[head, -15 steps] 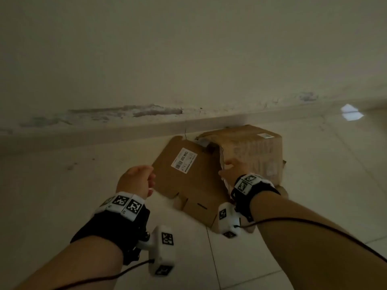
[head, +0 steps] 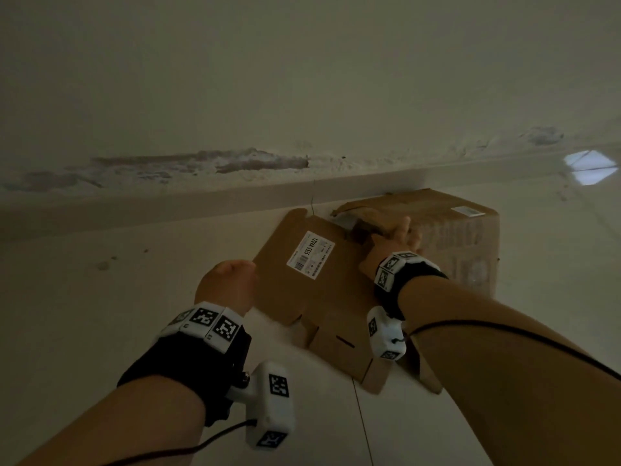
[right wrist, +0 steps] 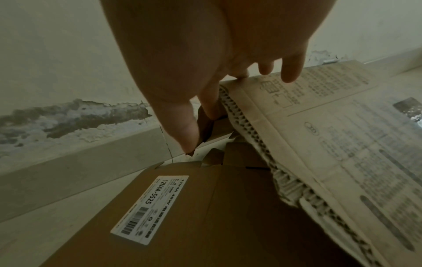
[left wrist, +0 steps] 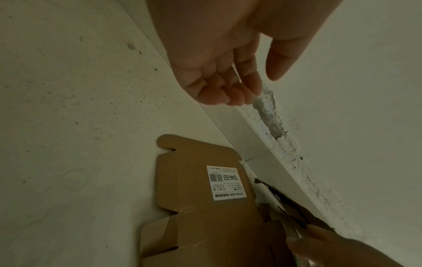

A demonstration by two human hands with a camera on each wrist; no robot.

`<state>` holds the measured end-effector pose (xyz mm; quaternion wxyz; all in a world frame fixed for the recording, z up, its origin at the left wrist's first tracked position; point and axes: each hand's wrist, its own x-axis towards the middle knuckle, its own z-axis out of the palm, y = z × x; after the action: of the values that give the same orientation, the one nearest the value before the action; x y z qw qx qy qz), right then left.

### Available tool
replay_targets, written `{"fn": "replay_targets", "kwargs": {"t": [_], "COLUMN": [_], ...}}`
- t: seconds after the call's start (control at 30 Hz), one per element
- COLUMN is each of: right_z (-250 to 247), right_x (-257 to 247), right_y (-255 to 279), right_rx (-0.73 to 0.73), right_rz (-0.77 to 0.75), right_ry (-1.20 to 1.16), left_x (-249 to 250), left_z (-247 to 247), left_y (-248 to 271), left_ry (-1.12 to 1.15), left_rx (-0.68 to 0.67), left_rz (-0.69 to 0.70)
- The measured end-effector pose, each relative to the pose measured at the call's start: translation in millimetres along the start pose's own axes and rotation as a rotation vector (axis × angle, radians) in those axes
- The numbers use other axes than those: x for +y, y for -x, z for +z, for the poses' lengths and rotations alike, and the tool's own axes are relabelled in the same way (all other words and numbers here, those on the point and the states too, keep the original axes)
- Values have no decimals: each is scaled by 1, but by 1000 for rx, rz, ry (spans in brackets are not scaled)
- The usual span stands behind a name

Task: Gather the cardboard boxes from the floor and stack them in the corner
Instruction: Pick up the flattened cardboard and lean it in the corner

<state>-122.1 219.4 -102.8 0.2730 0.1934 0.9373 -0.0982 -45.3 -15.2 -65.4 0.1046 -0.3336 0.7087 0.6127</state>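
The right hand (head: 395, 245), right of centre in the head view, is gripping the torn top edge of the printed box (head: 447, 237): the right wrist view is showing the thumb (right wrist: 187, 124) inside the opening and the other fingers (right wrist: 292, 66) curling over the outer printed face. The left hand (head: 225, 284), at centre left, is hanging loosely curled and holding nothing, just off the near-left edge of the flat box (head: 322, 290). That flat box is lying unfolded on the floor (head: 100, 331), a white label (head: 311, 255) facing up, and its right side is meeting the printed box. The printed box is standing by the baseboard (head: 168, 206), under a wall (head: 302, 79) with peeling paint (head: 201, 163). A bright reflection (head: 589, 166) is showing at the upper right.
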Motion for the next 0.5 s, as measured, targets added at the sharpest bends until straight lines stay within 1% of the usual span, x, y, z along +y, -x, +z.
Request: {"fn": "replay_targets", "kwargs": {"t": [0.07,0.17,0.3,0.4,0.5], "right_z": [1,-7,-40,-68,-101], "right_x": [-5,-9,8,28,47], "right_y": [4,16,37,54,80], "right_rx": [10,72,118,218,324], "right_rz": [36,95,114,76,88], "right_ry": [82,117,-12,21,-62], "left_x": [-2,-4,4,15,28], "left_z": [-1,-1,-1,0,5], "left_y": [-2,-2,7,20,42], "left_ry": [-5,-19,-29,10,33], "left_rx": [0,6,-1,-18,-38], "left_rz": [-15,-47,-18,-1,-3]}}
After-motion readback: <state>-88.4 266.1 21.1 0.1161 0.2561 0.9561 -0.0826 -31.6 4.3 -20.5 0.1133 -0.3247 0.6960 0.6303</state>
